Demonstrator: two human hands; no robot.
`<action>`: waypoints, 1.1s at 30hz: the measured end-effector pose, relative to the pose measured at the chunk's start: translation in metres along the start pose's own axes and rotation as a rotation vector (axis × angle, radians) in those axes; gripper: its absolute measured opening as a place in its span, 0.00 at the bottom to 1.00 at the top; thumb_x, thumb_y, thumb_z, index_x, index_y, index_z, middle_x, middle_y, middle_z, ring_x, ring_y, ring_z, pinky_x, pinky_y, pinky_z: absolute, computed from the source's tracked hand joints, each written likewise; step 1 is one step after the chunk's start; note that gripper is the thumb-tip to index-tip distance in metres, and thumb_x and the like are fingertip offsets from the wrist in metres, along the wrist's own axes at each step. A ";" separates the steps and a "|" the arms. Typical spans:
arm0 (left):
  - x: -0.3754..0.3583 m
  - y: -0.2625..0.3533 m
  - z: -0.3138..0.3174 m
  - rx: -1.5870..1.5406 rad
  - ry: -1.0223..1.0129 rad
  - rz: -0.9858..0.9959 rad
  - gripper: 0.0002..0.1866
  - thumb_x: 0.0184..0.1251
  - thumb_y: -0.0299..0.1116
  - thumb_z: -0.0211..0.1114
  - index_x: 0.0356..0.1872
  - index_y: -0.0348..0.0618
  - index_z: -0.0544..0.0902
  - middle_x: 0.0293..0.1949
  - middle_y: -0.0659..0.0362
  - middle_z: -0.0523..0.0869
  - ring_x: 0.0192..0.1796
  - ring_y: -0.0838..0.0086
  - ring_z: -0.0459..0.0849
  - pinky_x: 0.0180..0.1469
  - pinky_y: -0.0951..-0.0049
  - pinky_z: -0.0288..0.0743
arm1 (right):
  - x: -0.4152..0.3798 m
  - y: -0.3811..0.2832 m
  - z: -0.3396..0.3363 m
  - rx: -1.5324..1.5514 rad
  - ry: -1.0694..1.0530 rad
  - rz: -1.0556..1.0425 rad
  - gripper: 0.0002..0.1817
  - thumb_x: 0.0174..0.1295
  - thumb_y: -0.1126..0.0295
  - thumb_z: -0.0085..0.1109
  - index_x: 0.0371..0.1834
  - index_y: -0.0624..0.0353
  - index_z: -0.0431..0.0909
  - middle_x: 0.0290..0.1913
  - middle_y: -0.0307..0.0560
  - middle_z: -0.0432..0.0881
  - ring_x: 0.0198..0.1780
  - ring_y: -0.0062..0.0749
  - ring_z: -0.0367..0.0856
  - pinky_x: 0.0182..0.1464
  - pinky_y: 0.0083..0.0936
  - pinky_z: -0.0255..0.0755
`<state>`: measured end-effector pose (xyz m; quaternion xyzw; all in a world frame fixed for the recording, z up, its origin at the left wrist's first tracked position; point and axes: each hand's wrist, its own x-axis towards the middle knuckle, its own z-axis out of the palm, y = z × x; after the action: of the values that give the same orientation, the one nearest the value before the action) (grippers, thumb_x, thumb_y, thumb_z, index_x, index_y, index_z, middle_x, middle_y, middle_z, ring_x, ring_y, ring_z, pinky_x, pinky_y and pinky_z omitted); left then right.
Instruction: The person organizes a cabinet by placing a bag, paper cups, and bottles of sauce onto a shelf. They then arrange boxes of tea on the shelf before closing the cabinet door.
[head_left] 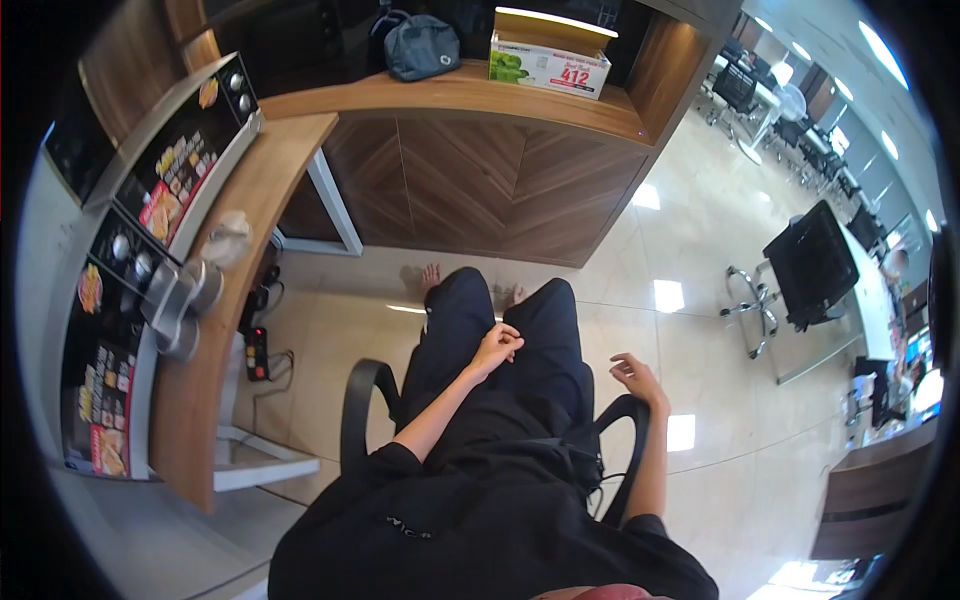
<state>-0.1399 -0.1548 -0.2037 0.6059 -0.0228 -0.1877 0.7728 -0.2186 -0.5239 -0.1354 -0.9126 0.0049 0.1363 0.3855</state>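
My left hand [497, 349] rests over my lap, above the dark trousers [455, 320], with its fingers curled together. Whether anything is between those fingers is too small to tell. On the right, my right hand [638, 380] hangs in the air just above the front of the chair's black armrest [625, 412]. Its fingers are apart and loosely bent, with nothing in them. The other black armrest [368, 378] is beside my left forearm.
A wooden counter [300, 140] on the left holds two black ovens [180, 170], metal cups [205, 285] and a crumpled bag [228, 238]. Ahead, a shelf [460, 95] bears a grey bag [422, 47] and a box [548, 68]. A black office chair [812, 265] stands right.
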 end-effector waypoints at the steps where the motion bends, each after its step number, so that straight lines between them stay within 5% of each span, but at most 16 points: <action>1: 0.005 0.016 -0.011 0.139 -0.020 0.051 0.11 0.70 0.31 0.70 0.48 0.41 0.79 0.32 0.64 0.82 0.32 0.82 0.81 0.37 0.77 0.78 | 0.003 -0.015 -0.005 0.074 0.028 -0.057 0.17 0.71 0.66 0.64 0.60 0.54 0.78 0.47 0.51 0.89 0.49 0.39 0.88 0.53 0.35 0.80; 4: 0.026 0.069 -0.038 0.427 -0.029 0.189 0.11 0.70 0.33 0.70 0.47 0.41 0.81 0.34 0.63 0.84 0.34 0.82 0.81 0.39 0.77 0.77 | 0.014 -0.076 -0.013 0.165 0.080 -0.143 0.15 0.71 0.67 0.64 0.59 0.55 0.79 0.45 0.49 0.89 0.49 0.36 0.87 0.53 0.34 0.79; 8: 0.043 0.089 -0.069 0.146 0.096 0.182 0.09 0.71 0.33 0.70 0.44 0.40 0.80 0.32 0.63 0.85 0.33 0.85 0.80 0.36 0.80 0.75 | 0.029 -0.195 -0.019 0.216 0.028 -0.409 0.14 0.68 0.70 0.67 0.56 0.57 0.81 0.47 0.44 0.88 0.51 0.32 0.86 0.54 0.32 0.78; 12: 0.033 0.031 -0.096 0.497 0.254 0.318 0.07 0.71 0.29 0.70 0.42 0.40 0.82 0.29 0.64 0.84 0.30 0.86 0.79 0.34 0.82 0.74 | 0.015 -0.352 -0.014 0.280 -0.180 -1.004 0.13 0.63 0.70 0.70 0.50 0.57 0.86 0.46 0.46 0.87 0.52 0.41 0.83 0.56 0.36 0.75; 17: 0.026 0.047 -0.100 0.206 0.304 0.216 0.06 0.74 0.30 0.66 0.41 0.39 0.81 0.30 0.62 0.84 0.30 0.83 0.82 0.31 0.82 0.74 | -0.050 -0.482 0.020 0.776 -0.744 -1.545 0.16 0.74 0.61 0.59 0.56 0.61 0.82 0.55 0.52 0.80 0.57 0.51 0.79 0.57 0.42 0.74; 23: 0.024 0.052 -0.101 0.225 0.347 0.184 0.06 0.75 0.31 0.67 0.41 0.39 0.81 0.29 0.62 0.84 0.29 0.83 0.81 0.30 0.82 0.73 | -0.070 -0.523 0.036 1.182 -1.035 -1.661 0.15 0.75 0.64 0.57 0.55 0.63 0.82 0.55 0.55 0.80 0.57 0.52 0.79 0.57 0.42 0.74; 33: 0.036 0.059 -0.091 0.253 0.332 0.128 0.06 0.74 0.30 0.67 0.40 0.38 0.82 0.29 0.62 0.84 0.29 0.83 0.81 0.29 0.82 0.73 | -0.057 -0.523 0.019 1.411 -1.186 -1.758 0.14 0.76 0.68 0.54 0.53 0.68 0.81 0.56 0.60 0.81 0.55 0.55 0.80 0.55 0.43 0.74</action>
<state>-0.0670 -0.0701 -0.1795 0.7178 0.0433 -0.0315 0.6942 -0.2183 -0.1486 0.2337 -0.0056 -0.7003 0.1892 0.6883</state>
